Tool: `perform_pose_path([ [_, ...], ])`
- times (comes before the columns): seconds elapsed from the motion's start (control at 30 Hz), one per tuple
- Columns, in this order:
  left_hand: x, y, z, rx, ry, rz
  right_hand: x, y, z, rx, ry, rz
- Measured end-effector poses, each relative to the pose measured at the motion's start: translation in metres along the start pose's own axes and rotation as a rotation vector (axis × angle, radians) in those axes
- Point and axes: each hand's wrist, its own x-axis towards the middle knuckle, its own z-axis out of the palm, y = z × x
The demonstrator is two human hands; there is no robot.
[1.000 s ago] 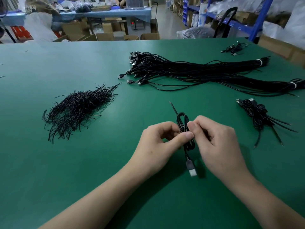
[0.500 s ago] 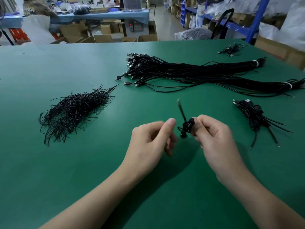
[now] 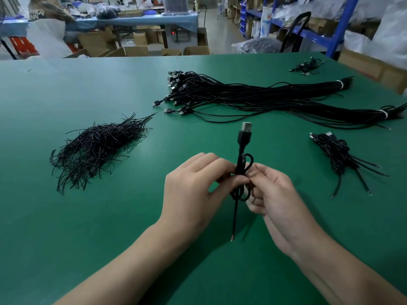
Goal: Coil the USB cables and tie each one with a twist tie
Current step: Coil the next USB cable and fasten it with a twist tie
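Note:
A coiled black USB cable (image 3: pixel 241 150) stands upright above the green table (image 3: pixel 88 227), its metal plug pointing away from me and a thin bare-ended tail hanging toward me. My left hand (image 3: pixel 193 188) and my right hand (image 3: pixel 273 194) both pinch the coil at its middle, fingertips meeting there. Whether a twist tie sits under the fingers is hidden. A loose heap of black twist ties (image 3: pixel 97 148) lies to the left. A long bundle of uncoiled USB cables (image 3: pixel 253 97) stretches across the far side.
A small pile of coiled, tied cables (image 3: pixel 337 153) lies to the right of my hands. A few more cables (image 3: pixel 308 66) sit at the far right corner. Beyond the table stand cardboard boxes, blue shelving and a bench.
The coil has been turned end over end: the plug that pointed toward me one second ago now points away, and the tail hangs toward me. Both hands stay on its middle.

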Motion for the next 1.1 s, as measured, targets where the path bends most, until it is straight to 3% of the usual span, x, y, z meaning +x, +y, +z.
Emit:
perform_pose_path([
  [0.1, 0.001, -0.005, 0.0, 0.149, 0.018, 0.194, 0.002, 0.001, -0.003, -0.016, 0.006, 0.002],
  [0.17, 0.0, -0.006, 0.0, 0.107, -0.02, 0.145, 0.002, 0.0, -0.005, -0.138, 0.051, -0.081],
  [0.23, -0.001, -0.002, 0.0, -0.142, -0.117, -0.179, 0.003, -0.003, -0.009, -0.391, 0.1, -0.272],
  [0.3, 0.0, 0.001, 0.0, -0.468, -0.307, -0.626, 0.003, -0.006, -0.013, -0.605, 0.126, -0.46],
  [0.37, 0.004, 0.001, -0.001, -0.707, -0.531, -0.942, 0.002, -0.008, -0.015, -0.744, 0.117, -0.589],
  [0.5, 0.011, -0.003, -0.007, -1.076, -0.721, -1.144, 0.002, -0.009, -0.013, -0.947, 0.052, -0.717],
  [0.63, 0.009, 0.001, -0.009, -1.156, -0.711, -1.102, 0.003, -0.009, -0.014, -0.874, 0.04, -0.698],
  [0.77, 0.009, 0.014, -0.006, -0.981, -0.55, -0.906, 0.004, -0.007, -0.011, -0.806, 0.136, -0.616],
  [0.9, 0.003, 0.016, -0.003, -0.64, -0.361, -0.608, 0.004, -0.008, -0.008, -0.672, 0.118, -0.483],
  [1.1, 0.001, 0.002, -0.003, 0.004, -0.168, -0.063, 0.003, -0.004, -0.006, -0.26, -0.005, -0.181],
])
